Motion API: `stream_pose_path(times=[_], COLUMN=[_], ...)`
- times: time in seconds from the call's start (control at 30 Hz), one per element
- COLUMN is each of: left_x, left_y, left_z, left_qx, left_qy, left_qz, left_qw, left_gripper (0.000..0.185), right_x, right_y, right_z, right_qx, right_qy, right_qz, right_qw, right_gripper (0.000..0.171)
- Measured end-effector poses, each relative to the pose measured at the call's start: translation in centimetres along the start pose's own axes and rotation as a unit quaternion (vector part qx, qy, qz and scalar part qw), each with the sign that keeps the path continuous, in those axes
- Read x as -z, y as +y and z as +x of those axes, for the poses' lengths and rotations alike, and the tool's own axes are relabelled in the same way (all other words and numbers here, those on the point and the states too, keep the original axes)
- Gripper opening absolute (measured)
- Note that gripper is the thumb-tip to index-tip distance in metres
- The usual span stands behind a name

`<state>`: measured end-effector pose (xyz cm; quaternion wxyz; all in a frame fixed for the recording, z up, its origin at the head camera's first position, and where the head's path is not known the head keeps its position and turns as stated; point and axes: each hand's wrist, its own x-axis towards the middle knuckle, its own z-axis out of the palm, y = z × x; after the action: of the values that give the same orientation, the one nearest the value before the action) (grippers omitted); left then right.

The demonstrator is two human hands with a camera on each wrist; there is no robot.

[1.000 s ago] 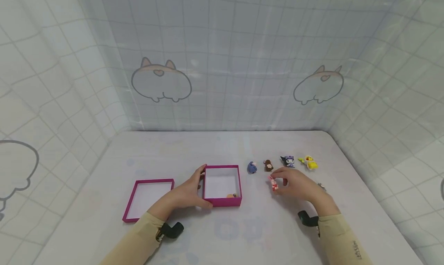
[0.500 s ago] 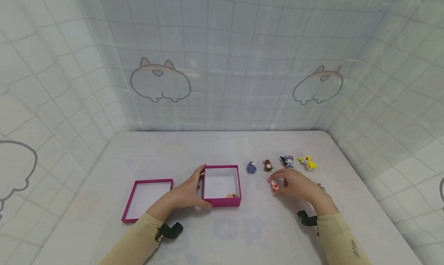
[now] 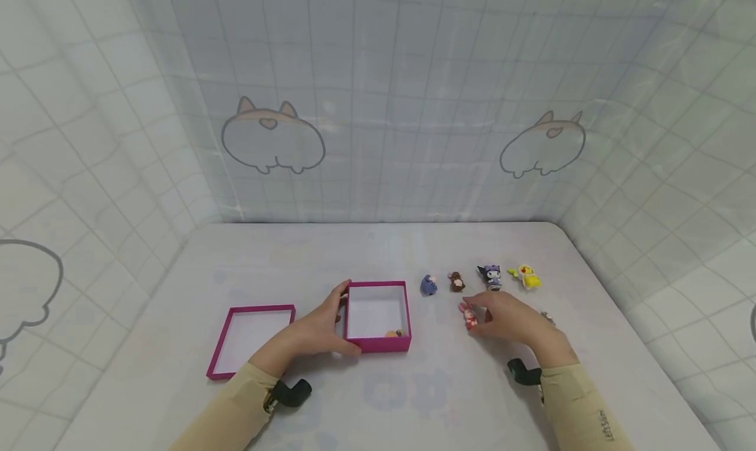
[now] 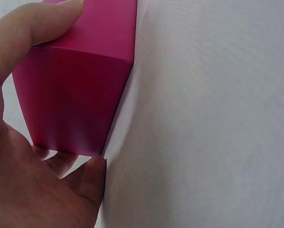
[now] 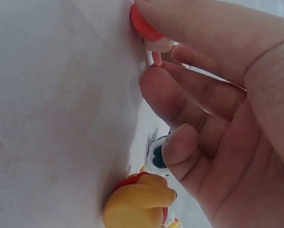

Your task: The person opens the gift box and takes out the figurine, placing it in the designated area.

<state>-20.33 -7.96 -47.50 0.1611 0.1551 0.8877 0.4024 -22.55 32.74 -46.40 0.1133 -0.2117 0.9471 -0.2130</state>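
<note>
Pink figurine (image 3: 468, 316) still pinched in right hand (image 3: 509, 320) fingers, barely shifted; left hand (image 3: 319, 329) still gripping box (image 3: 378, 314).

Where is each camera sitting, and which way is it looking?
Head: sits on the person's head, looks forward and down at the table; shows both sleeves, the left hand on the pink box and the right hand at the small pink figure.
Left wrist: sits at the left wrist, looks along the palm at the pink box's outer wall; thumb and fingers show.
Right wrist: sits at the right wrist, looks past the fingers pinching the pink figure; a yellow figure lies near.
Shared: head and left wrist both show the pink box.
</note>
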Motion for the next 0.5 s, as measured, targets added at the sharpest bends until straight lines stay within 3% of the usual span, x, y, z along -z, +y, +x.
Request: stream_pose_path(times=[0.5], left_x=[0.13], left_y=[0.09], left_z=[0.05], left_qx=[0.005], left_qy=[-0.003], left_qz=[0.0], left_qw=[1.0], left_gripper=[0.137], right_x=[0.05], right_y=[0.11], right_z=[-0.03], right_qx=[-0.032], right_qy=[-0.008], right_qz=[-0.005], right_qw=[0.999], right_gripper=[0.069])
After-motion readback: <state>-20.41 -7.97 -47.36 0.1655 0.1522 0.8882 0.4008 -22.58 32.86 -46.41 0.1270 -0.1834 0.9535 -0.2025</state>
